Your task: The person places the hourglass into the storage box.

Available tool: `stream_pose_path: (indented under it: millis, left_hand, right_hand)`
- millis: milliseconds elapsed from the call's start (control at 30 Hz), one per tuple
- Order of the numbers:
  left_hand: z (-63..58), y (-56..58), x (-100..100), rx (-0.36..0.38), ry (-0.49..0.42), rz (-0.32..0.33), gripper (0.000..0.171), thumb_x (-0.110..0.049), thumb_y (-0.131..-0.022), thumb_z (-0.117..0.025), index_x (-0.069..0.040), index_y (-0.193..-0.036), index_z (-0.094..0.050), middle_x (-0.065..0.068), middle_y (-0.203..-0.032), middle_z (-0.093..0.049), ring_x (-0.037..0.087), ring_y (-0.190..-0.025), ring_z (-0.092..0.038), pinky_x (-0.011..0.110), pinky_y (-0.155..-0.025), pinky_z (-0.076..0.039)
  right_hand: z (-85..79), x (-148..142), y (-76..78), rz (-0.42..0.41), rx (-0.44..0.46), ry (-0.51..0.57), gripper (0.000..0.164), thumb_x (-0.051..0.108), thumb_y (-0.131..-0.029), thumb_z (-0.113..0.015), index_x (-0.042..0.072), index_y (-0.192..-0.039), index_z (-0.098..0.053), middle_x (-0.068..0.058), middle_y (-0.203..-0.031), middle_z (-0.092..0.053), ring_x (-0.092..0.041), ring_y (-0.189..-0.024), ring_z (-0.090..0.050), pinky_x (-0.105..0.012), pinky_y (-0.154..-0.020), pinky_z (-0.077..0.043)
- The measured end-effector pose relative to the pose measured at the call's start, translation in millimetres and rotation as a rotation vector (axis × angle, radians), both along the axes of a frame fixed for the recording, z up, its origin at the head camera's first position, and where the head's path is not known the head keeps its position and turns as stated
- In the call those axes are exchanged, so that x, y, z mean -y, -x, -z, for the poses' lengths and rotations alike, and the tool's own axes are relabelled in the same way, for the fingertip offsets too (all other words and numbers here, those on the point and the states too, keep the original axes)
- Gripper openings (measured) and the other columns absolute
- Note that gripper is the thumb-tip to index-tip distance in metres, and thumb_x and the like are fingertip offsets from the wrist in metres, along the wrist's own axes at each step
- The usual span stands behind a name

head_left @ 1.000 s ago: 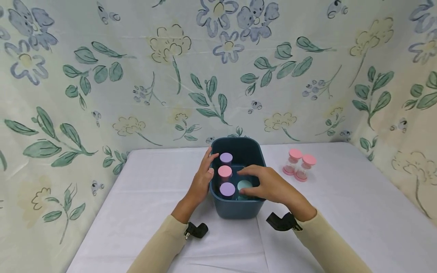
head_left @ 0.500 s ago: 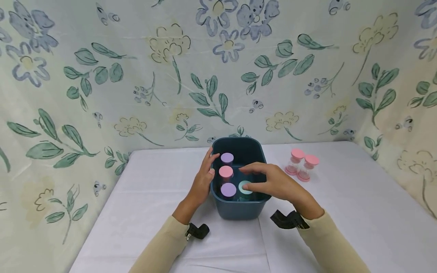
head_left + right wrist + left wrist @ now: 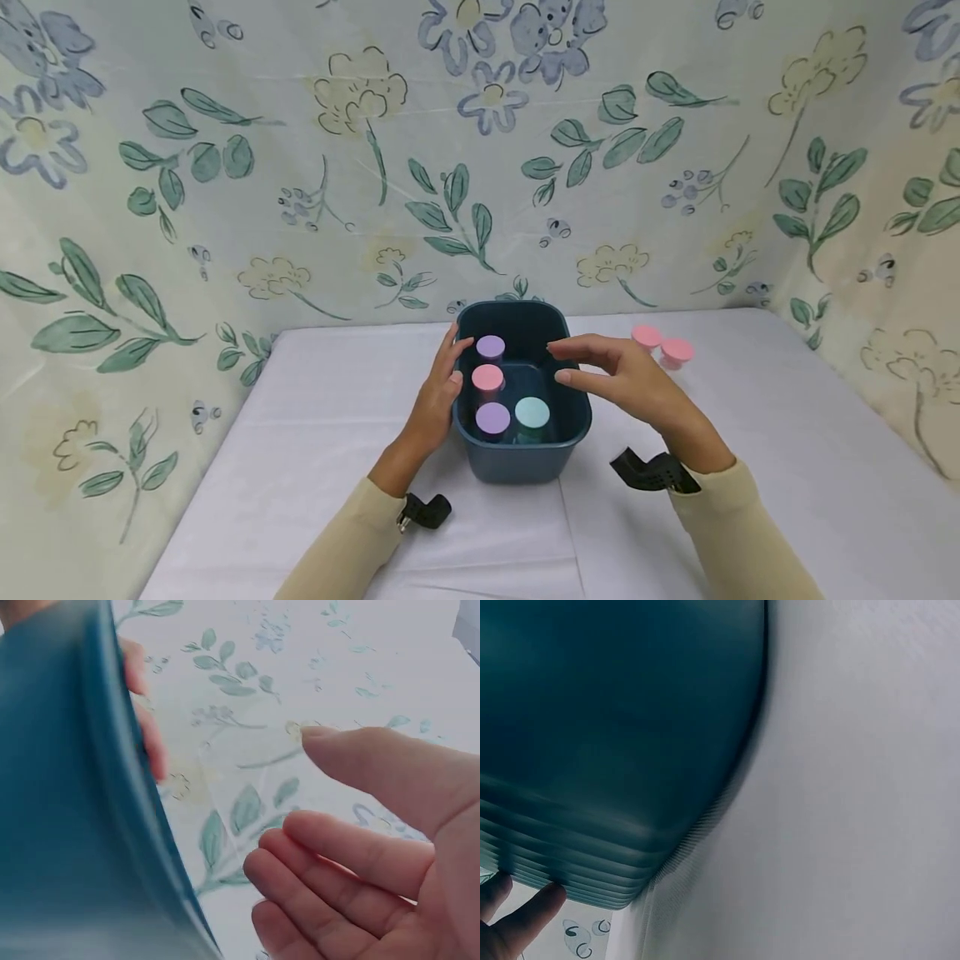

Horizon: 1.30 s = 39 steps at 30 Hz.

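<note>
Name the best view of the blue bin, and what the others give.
Head: it catches the blue bin from front wall to far end, with four lids inside. Left wrist gives only a close-up of outer wall; right wrist, a blurred part of wall and rim.

There loomed the bin (image 3: pixel 615 697), upper left, two fingertips (image 3: pixel 550 895) of the left hand (image 3: pixel 514 924) against its ridged end (image 3: pixel 592 862), white cloth (image 3: pixel 855 780) filling the right, patterned fabric (image 3: pixel 577 930) peeking below!
</note>
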<state>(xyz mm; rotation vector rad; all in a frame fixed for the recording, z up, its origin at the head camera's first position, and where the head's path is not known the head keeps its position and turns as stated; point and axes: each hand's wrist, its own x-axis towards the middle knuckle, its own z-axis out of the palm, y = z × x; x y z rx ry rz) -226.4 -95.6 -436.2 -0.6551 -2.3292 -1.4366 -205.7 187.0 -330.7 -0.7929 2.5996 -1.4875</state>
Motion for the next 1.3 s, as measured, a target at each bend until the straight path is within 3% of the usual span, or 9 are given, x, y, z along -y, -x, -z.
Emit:
stream_pose_path:
  millis: [200,400,500,800,1133,1300]
  left_hand:
    - [2.0,0.7,1,-0.013,-0.009,0.002,0.051,-0.025,-0.098,-0.030,-0.021,-0.149,-0.033,-0.002,-0.162,-0.007,0.020,-0.148,-0.009,0.066,-0.107,-0.021]
    - [3.0,-0.5,0,-0.013,-0.014,0.000,0.051,-0.023,-0.097,-0.030,-0.022,-0.148,-0.034,-0.002,-0.162,-0.007,0.022,-0.148,-0.010,0.067,-0.106,-0.022]
    - [1.4,-1.9,-1,-0.018,-0.021,0.008,0.051,-0.024,-0.098,-0.029,-0.018,-0.148,-0.034,0.000,-0.162,-0.007,0.023,-0.148,-0.010,0.067,-0.106,-0.021]
    - [-1.6,-5.0,-2,-0.018,-0.006,-0.014,0.051,-0.027,-0.099,-0.029,-0.013,-0.148,-0.036,0.001,-0.162,-0.009,0.021,-0.148,-0.010,0.065,-0.108,-0.019]
    - [1.6,-3.5,-2,-0.008,-0.023,-0.001,0.051,-0.032,-0.100,-0.027,-0.014,-0.148,-0.035,0.002,-0.162,-0.008,0.023,-0.148,-0.010,0.067,-0.108,-0.018]
    - [0.8,-4.1,-2,-0.016,-0.024,0.001,0.049,-0.030,-0.100,-0.027,-0.019,-0.148,-0.035,0.003,-0.162,-0.009,0.023,-0.148,-0.010,0.066,-0.108,-0.018]
  right_hand:
    - [-4.9,-16,3.7,0.090,-0.041,0.020,0.044,0.033,-0.089,-0.069,0.017,-0.129,-0.061,0.001,-0.131,-0.060,-0.023,-0.126,-0.052,-0.047,-0.097,-0.046]
    - [-6.5,-32,5.7,0.207,-0.099,0.051,0.045,0.032,-0.090,-0.068,0.017,-0.132,-0.059,-0.002,-0.130,-0.061,-0.018,-0.116,-0.059,-0.021,-0.089,-0.050]
    - [-7.3,-41,6.5,0.259,-0.115,0.079,0.045,0.031,-0.090,-0.068,0.018,-0.132,-0.059,-0.002,-0.129,-0.061,-0.012,-0.112,-0.061,-0.015,-0.086,-0.048]
    - [-6.7,-66,16.7,0.397,-0.145,0.136,0.048,0.030,-0.090,-0.067,0.015,-0.134,-0.057,-0.008,-0.131,-0.060,-0.004,-0.109,-0.059,-0.009,-0.087,-0.044]
    - [2.3,-90,29.0,0.547,-0.096,0.089,0.056,0.039,-0.089,-0.066,0.019,-0.139,-0.053,-0.005,-0.137,-0.056,-0.019,-0.122,-0.054,-0.009,-0.088,-0.043]
    - [7.8,-94,32.6,0.563,-0.070,0.113,0.057,0.040,-0.088,-0.066,0.017,-0.139,-0.053,-0.006,-0.137,-0.055,-0.015,-0.120,-0.055,-0.010,-0.088,-0.044]
